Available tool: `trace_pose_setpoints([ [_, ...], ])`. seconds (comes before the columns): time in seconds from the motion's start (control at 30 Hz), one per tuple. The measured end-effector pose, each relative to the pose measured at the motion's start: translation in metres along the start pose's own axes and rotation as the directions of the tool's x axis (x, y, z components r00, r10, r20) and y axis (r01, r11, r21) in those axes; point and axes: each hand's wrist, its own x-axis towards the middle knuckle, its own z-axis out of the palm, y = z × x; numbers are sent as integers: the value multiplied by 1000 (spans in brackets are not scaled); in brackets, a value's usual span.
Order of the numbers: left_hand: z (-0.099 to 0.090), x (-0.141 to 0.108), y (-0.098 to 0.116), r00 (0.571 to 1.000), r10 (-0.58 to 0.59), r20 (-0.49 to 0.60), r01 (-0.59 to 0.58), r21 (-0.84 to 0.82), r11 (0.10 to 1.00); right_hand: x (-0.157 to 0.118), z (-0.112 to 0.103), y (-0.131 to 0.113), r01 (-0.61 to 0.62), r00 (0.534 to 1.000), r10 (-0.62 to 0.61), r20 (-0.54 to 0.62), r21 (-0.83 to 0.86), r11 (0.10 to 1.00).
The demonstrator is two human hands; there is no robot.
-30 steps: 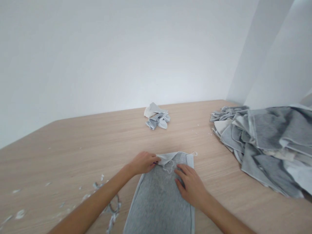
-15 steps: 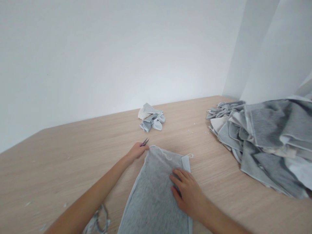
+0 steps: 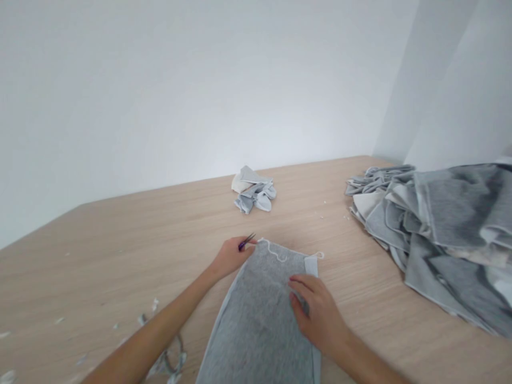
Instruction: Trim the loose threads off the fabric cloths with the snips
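Note:
A piece of grey cloth (image 3: 256, 314) with pale edging lies on the table in front of me, its narrow end pointing away. My left hand (image 3: 232, 256) is closed around small purple-handled thread snips (image 3: 246, 243), their blades pointing up and right. Its fingertips are at the cloth's far left corner. A loose white thread (image 3: 276, 255) trails over the far edge, and a thread loop (image 3: 320, 255) sticks out at the right corner. My right hand (image 3: 320, 314) rests at the cloth's right side, fingers slightly bent and thumb apart, gripping nothing that I can see.
A small heap of grey and cream cloth pieces (image 3: 255, 189) lies farther back on the wooden table (image 3: 160, 229). At the right is a large pile of grey cloth (image 3: 460, 213). Scraps and a grey strip (image 3: 176, 360) lie by my left forearm, near the white wall's (image 3: 200, 85) table.
The white thread now lies farther down over the cloth's surface. My right hand has lifted slightly, with its fingers closer together. The whole view has shifted a little.

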Motion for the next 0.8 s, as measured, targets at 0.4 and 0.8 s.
trace_pose_setpoints([
  [0.4, -20, -46, 23, 992, 110, -61, -106, 60, 993, 129, 42, 20, -149, 969, 177, 174, -161, 976],
  [0.8, -30, 2, 55, 995, -2, -101, 29, 267, 963, 160, 30, 39, -154, 951, 154, 268, -22, 988],
])
